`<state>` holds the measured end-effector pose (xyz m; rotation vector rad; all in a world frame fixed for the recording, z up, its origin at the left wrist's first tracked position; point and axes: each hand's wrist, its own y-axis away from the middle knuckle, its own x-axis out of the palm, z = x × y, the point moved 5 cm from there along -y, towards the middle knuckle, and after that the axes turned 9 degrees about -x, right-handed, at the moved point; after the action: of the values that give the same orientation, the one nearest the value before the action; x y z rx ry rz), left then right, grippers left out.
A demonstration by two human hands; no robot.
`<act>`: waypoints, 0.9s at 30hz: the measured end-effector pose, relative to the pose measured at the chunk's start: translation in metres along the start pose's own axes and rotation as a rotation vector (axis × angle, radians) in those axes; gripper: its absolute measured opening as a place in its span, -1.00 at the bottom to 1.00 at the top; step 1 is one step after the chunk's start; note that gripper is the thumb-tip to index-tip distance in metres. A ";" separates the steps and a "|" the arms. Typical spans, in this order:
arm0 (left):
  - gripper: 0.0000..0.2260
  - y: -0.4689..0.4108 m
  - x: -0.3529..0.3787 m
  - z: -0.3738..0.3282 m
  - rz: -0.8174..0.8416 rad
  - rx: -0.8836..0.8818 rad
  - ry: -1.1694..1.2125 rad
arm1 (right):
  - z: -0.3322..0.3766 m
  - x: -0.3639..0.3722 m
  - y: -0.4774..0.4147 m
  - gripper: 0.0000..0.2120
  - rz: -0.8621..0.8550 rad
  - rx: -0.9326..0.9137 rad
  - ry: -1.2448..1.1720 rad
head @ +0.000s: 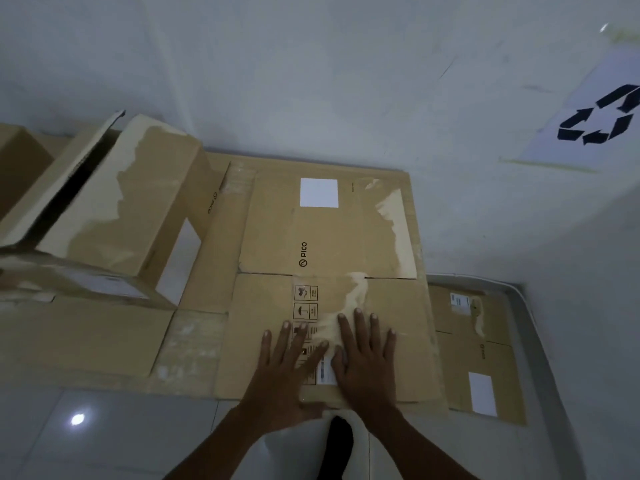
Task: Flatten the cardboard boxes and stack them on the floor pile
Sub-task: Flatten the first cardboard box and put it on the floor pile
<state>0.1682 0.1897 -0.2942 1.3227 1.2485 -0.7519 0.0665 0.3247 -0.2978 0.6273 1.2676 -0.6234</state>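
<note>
A flattened brown cardboard box (325, 237) with a PICO logo and a white label lies on top of the floor pile (204, 268) against the white wall. My left hand (287, 368) and my right hand (367, 358) rest flat on its near half, side by side, fingers spread, holding nothing. To the left, an unflattened box (117, 199) stands on the pile with a flap raised. Another flattened box (478, 351) lies on the floor to the right of the pile.
The white wall (311, 81) rises right behind the pile, with a recycling sign (599, 119) taped at the right. Glossy white floor tiles (121, 431) lie in front. A grey cable or edging (533, 341) runs along the floor at the right.
</note>
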 end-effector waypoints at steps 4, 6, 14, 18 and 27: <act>0.11 0.002 0.001 0.012 0.038 0.066 -0.133 | -0.001 -0.001 -0.001 -0.41 0.062 -0.011 -0.009; 0.19 -0.002 -0.003 0.013 0.122 0.035 -0.143 | -0.003 -0.001 -0.002 -0.42 0.083 -0.022 -0.022; 0.04 0.009 -0.026 -0.002 0.236 0.037 -0.206 | -0.008 -0.008 0.011 -0.14 0.305 -0.193 -0.039; 0.05 0.022 -0.039 0.001 0.301 0.049 -0.191 | -0.006 -0.022 0.040 0.09 0.382 -0.355 -0.044; -0.15 0.037 -0.107 -0.008 0.314 0.053 -0.135 | 0.013 -0.100 0.045 -0.08 0.478 -0.347 0.061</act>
<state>0.1753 0.1780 -0.1816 1.4440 0.8920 -0.6413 0.0890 0.3534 -0.1939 0.6298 1.1884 0.0119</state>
